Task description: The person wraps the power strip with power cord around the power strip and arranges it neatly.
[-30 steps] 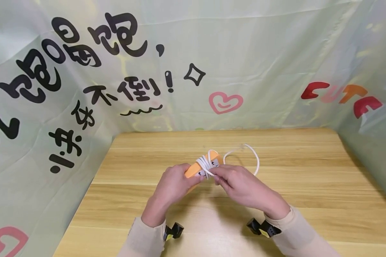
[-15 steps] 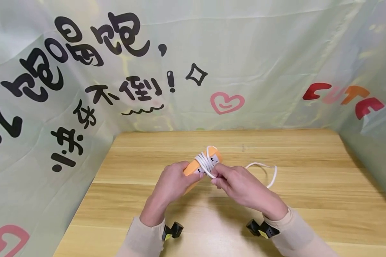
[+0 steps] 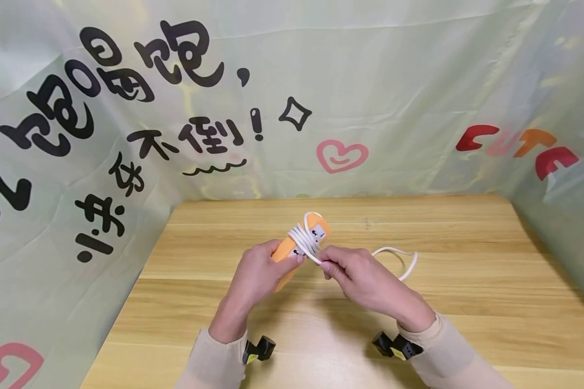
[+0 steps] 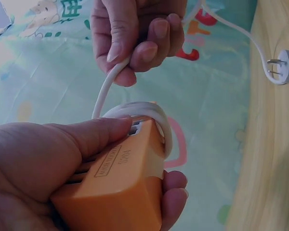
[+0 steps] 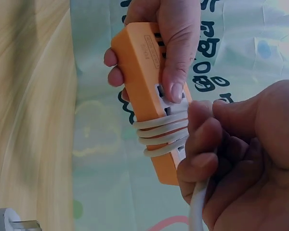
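Observation:
My left hand (image 3: 254,276) grips an orange power strip (image 4: 130,180) near one end, its thumb along the socket face. Several turns of white power cord (image 5: 160,130) wrap round the strip's middle, and one loop rises by its far end. Close to the coils, my right hand (image 3: 372,281) pinches the cord between thumb and forefinger, with a taut length running to the strip. The free part of the cord trails out behind the right hand. It ends in a white plug (image 4: 288,66) with metal prongs, seen in the left wrist view; the right wrist view shows the plug at its lower left corner.
Both hands work above a light wooden table (image 3: 199,237). A pale green printed cloth (image 3: 399,97) stands behind it and along both sides. A small black device (image 3: 260,350) is strapped to the left wrist and another black device (image 3: 396,346) to the right.
The power strip and left hand have moved slightly left and away from me. The cord's trailing end swung from behind the strip to the right. The right hand keeps its pinch on the cord.

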Tool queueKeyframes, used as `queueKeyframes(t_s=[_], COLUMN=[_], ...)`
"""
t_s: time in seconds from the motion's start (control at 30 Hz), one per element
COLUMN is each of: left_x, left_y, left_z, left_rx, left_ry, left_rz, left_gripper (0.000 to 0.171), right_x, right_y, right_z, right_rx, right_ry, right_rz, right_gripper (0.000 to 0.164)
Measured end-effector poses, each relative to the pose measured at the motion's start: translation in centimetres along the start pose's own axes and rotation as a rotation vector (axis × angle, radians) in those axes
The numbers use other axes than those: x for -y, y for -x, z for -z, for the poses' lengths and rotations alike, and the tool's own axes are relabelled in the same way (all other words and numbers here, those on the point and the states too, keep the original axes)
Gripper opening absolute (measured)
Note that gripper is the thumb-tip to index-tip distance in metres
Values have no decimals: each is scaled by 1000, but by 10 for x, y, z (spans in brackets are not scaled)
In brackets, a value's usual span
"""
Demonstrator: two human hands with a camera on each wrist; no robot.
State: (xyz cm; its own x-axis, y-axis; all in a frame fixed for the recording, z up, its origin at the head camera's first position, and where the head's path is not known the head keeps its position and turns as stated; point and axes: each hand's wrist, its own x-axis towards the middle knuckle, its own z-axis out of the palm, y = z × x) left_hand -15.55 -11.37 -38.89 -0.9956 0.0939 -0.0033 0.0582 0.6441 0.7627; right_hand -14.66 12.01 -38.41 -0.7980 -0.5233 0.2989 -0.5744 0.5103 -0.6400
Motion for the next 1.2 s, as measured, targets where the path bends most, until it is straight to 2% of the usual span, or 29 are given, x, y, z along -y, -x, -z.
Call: queueKeyframes(t_s=[0.37,0.6,0.9,1.0,1.2], left_x=[-1,-1,-1,-1,-1], left_y=[0,0,0,0,0], left_z=[0,0,3,4,6], left_rx=[2,-5,-34,-37,-45], left_ry=[41,64,129,161,233], left_rz=[8,9,30,32,54], left_gripper=[34,37,34,36,36], right_x=[-2,-4,-2,-1,-1], right_y=[0,-1,-2,-2,-1], right_z=[2,2,0,-1,-1], right_rx=[61,57,-1,-23,-41], right_ry=[-59,-34,-18,-12,-13], right_rz=[-70,-89,-105,-88,-8], right_gripper=[13,15,36,33,16])
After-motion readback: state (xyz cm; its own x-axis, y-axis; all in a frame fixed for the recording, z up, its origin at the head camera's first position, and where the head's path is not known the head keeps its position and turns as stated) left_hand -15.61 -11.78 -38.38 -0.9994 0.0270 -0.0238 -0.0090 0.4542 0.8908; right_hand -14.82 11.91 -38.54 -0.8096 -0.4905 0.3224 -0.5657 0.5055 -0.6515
